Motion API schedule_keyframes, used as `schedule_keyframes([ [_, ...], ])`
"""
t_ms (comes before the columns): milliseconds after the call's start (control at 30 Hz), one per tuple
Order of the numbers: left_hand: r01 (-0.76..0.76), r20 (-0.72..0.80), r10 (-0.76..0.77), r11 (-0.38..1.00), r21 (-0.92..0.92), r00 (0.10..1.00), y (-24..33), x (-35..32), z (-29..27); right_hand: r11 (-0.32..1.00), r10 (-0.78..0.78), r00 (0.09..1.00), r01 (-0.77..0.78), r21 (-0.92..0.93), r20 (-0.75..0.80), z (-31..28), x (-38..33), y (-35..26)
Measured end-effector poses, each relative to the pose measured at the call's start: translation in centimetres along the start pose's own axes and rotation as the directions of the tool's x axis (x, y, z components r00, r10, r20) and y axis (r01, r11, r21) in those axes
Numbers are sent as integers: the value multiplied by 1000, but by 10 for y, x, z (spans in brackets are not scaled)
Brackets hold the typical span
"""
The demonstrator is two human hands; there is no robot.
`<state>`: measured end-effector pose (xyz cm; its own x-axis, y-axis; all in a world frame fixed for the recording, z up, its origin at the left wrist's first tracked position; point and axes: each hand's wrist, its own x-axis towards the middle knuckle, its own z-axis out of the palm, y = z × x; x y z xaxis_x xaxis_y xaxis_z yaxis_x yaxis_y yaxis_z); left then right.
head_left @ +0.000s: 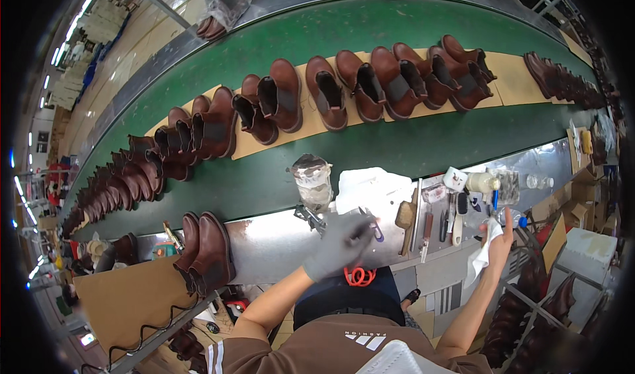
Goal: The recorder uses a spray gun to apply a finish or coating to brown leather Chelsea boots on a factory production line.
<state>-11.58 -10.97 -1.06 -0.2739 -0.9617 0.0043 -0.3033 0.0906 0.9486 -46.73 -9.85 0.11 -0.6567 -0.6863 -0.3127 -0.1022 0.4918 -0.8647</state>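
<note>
My left hand (340, 241), in a grey glove, is over the metal worktop in front of me with its fingers curled closed. A small purple loop (378, 232) shows beside its fingertips; whether the hand holds it I cannot tell. My bare right hand (501, 238) is at the right, past the worktop's front edge, gripping a white cloth (479, 263) that hangs down. Close to the left hand are a dark metal tool (309, 218), a plastic-wrapped container (312, 182) and a folded white cloth (372, 187). A wooden brush (405, 216) rests to the right of that hand.
Brown ankle boots (325, 96) stand in a long row on cardboard over the green belt (278, 175). A boot pair (206, 251) stands at left. Knives, a white-handled brush (459, 218) and bottles (481, 182) occupy the right worktop. A red coiled hose (359, 277) hangs before me.
</note>
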Motion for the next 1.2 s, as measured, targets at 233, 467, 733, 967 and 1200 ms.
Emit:
schedule_keyframes([
  [233,63,-398,-124,985,-161,909,-24,47,-49,965,-223,542,240,105,810,262,-14,-98],
  [467,214,-289,-237,971,-109,927,-41,-27,-47,883,-225,622,455,-112,750,367,0,-95],
  [733,277,-536,-549,817,-506,641,-93,-84,-77,828,-406,608,561,-8,683,369,-7,-93],
  [967,247,-488,-679,689,-682,548,-148,-106,-78,846,-494,601,498,190,628,334,-6,-81],
  [1200,378,-260,-837,466,-800,482,-179,-124,-55,852,-502,794,523,36,341,305,39,-83],
])
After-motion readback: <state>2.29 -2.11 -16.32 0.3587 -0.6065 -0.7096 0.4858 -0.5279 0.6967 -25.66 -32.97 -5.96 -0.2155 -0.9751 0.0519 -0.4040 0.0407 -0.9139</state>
